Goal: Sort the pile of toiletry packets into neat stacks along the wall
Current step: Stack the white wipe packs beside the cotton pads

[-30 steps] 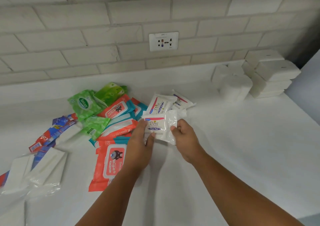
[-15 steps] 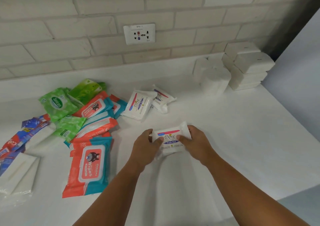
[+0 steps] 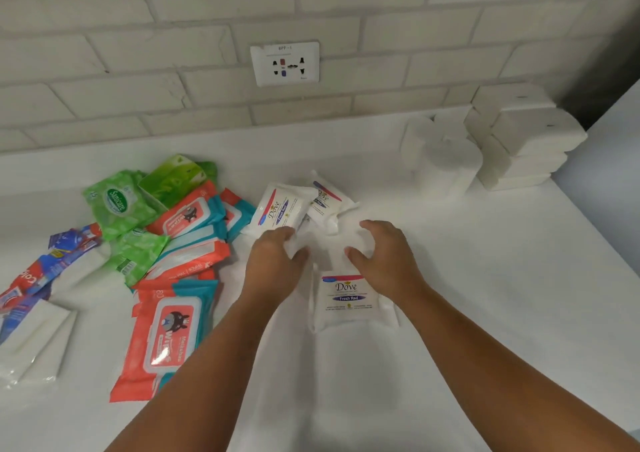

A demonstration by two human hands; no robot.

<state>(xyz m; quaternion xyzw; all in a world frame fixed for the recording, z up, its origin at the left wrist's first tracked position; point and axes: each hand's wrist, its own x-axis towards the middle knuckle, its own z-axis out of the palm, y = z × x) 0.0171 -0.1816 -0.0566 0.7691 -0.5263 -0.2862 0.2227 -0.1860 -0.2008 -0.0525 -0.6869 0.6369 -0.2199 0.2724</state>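
Note:
One white Dove packet [image 3: 349, 301] lies flat on the white counter [image 3: 485, 278], label up, with no hand on it. My left hand [image 3: 277, 261] is just beyond it, fingertips at the near edge of a second Dove packet [image 3: 282, 209]. A third Dove packet [image 3: 327, 202] lies beside that one. My right hand [image 3: 388, 254] hovers with loosely spread fingers and holds nothing. To the left lies the mixed pile: red and teal wipes packs [image 3: 166, 341], green Sanicare packs [image 3: 117, 202], toothpaste tubes [image 3: 52, 264].
White paper rolls [image 3: 446, 161] and stacked white tissue packs [image 3: 526, 140] stand against the brick wall at the back right. Clear-wrapped white packets [image 3: 34, 341] lie at the far left. A wall socket [image 3: 284, 64] sits above the counter, whose edge runs along the right.
The Dove packet that both hands held has been set down on the counter and let go. Both hands have moved forward toward the other two Dove packets.

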